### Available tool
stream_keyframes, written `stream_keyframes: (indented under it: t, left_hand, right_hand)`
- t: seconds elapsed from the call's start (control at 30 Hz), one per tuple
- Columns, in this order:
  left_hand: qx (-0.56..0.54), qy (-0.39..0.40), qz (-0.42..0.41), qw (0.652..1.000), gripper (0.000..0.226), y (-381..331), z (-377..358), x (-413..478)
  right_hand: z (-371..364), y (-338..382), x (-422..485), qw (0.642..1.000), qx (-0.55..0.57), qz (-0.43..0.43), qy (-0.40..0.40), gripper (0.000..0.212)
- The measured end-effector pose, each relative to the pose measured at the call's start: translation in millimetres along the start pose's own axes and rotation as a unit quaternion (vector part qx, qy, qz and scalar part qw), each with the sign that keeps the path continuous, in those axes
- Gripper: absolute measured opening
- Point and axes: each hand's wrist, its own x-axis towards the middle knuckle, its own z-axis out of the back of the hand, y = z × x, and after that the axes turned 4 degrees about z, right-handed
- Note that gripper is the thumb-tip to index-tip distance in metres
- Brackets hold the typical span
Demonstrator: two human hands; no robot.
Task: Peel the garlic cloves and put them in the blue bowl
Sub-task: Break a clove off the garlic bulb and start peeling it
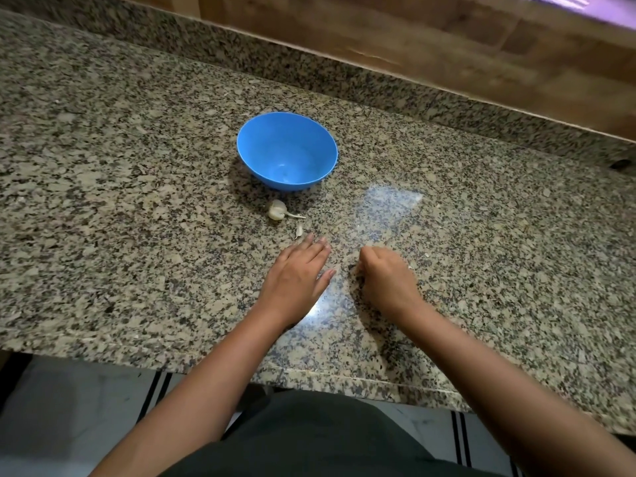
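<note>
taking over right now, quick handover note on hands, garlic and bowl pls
Left hand: open, flat on the counter, holding nothing.
Right hand: fingers curled, low over the counter; cannot tell if it holds anything.
Garlic piece with a stem lies just on the near side of the blue bowl; a small loose bit, clove or skin, lies by the left fingertips.
Done: nothing in the bowl yet.
Left: peel the cloves, put them in.

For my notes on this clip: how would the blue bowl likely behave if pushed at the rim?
The blue bowl looks like thin plastic and is empty, so probably light. Its base seems narrower than the rim, so a rim push may tip it. The granite counter is glossy, so a low push would likely slide it.
</note>
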Motion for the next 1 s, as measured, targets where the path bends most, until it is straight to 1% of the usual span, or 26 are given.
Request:
stream_keyframes:
  t: [0.07, 0.17, 0.23, 0.37, 0.47, 0.53, 0.6, 0.63, 0.67, 0.73, 0.77, 0.83, 0.9, 1.0]
  left_hand:
    - [-0.001, 0.002, 0.0, 1.0, 0.053, 0.0, 0.6, 0.4]
    - [-0.003, -0.002, 0.002, 1.0, 0.053, 1.0, 1.4, -0.2]
    - [0.0, 0.0, -0.002, 1.0, 0.053, 1.2, 1.1, -0.3]
    - [0.002, 0.001, 0.003, 1.0, 0.053, 0.4, 2.0, -1.2]
    - [0.006, 0.005, 0.0, 1.0, 0.053, 0.5, 3.4, -0.3]
    - [0.007, 0.005, 0.002, 1.0, 0.053, -0.9, 3.5, -0.6]
    - [0.004, 0.009, -0.001, 1.0, 0.053, -1.4, 3.5, -0.3]
    - [0.003, 0.011, -0.002, 1.0, 0.053, -1.1, 3.1, -1.5]
    - [0.001, 0.012, 0.0, 1.0, 0.053, -0.9, 2.8, -2.2]
    - [-0.003, 0.015, 0.001, 1.0, 0.053, -0.2, 3.8, -2.3]
    - [-0.003, 0.015, 0.001, 1.0, 0.053, 0.2, 4.2, -1.5]
    - [-0.001, 0.01, -0.001, 1.0, 0.053, 0.5, 4.5, -0.5]
    - [0.001, 0.008, -0.001, 1.0, 0.053, -0.7, 4.8, -0.7]
    - [0.002, 0.005, 0.0, 1.0, 0.052, -1.2, 5.1, -1.8]
  right_hand:
    - [-5.3, 1.6, -4.9, 0.999, 0.002, 0.009, -0.034, 0.028]
    - [-7.2, -1.4, -1.1, 0.999, 0.01, -0.001, -0.042, 0.027]
    - [-7.9, -2.4, 0.5, 0.998, 0.007, -0.011, -0.066, 0.026]
    - [-10.6, 1.3, -9.4, 0.996, 0.017, 0.024, -0.084, 0.024]
    - [-11.3, 1.1, -7.0, 0.995, -0.011, 0.022, -0.099, 0.028]
    - [-11.6, 1.9, -7.3, 0.994, -0.031, 0.031, -0.099, 0.029]
    - [-11.1, 0.6, -8.8, 0.997, -0.014, 0.032, -0.07, 0.022]
    - [-8.3, 0.4, -10.0, 0.999, 0.018, 0.009, -0.047, 0.015]
    - [-4.6, -0.2, -9.1, 0.997, 0.07, -0.035, -0.026, 0.008]
    - [5.4, 0.3, -6.1, 0.97, 0.2, -0.135, 0.016, 0.008]
    - [10.5, 0.2, -3.5, 0.956, 0.24, -0.165, 0.025, 0.009]
    - [18.1, 0.6, 2.2, 0.932, 0.296, -0.201, 0.045, 0.011]
    - [23.7, -0.2, 8.4, 0.906, 0.349, -0.231, 0.058, 0.006]
    - [29.8, -2.8, 15.1, 0.881, 0.385, -0.262, 0.084, 0.007]
